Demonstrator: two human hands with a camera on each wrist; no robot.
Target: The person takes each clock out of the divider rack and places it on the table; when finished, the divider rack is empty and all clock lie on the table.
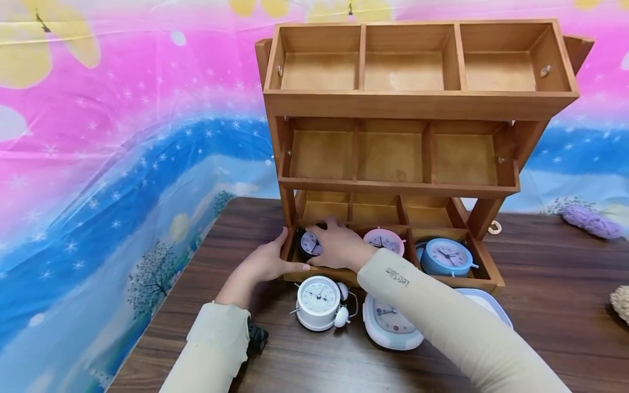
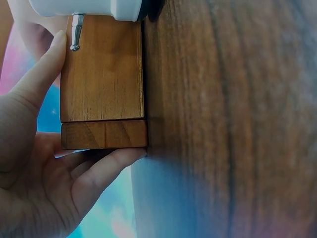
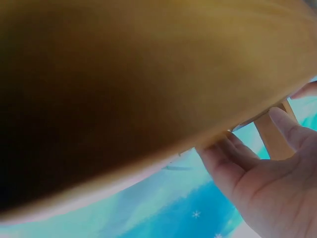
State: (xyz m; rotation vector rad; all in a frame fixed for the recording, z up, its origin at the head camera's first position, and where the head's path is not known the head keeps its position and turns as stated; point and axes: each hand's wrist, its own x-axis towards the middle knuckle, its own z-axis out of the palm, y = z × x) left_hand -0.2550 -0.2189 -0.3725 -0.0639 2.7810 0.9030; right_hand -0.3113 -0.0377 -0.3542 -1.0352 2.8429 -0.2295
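Observation:
A three-tier wooden rack (image 1: pixel 417 103) stands on the table. In its bottom left compartment sits a black-rimmed round alarm clock (image 1: pixel 310 244), which my right hand (image 1: pixel 341 246) grips from above, partly covering it. My left hand (image 1: pixel 267 261) holds the rack's bottom left corner, thumb along the front edge and fingers against the side; the left wrist view shows this corner (image 2: pixel 104 135) close up. A pink clock (image 1: pixel 385 239) and a blue clock (image 1: pixel 447 256) occupy the other bottom compartments. In the right wrist view, a blurred wooden panel (image 3: pixel 148 74) hides the clock.
In front of the rack, a white twin-bell alarm clock (image 1: pixel 318 297) lies face up. Beside it is a white and pale green clock (image 1: pixel 393 330), partly under my right sleeve (image 1: pixel 442 316). Purple yarn (image 1: pixel 592 221) and a beige fluffy item (image 1: pixel 620 303) lie at the right.

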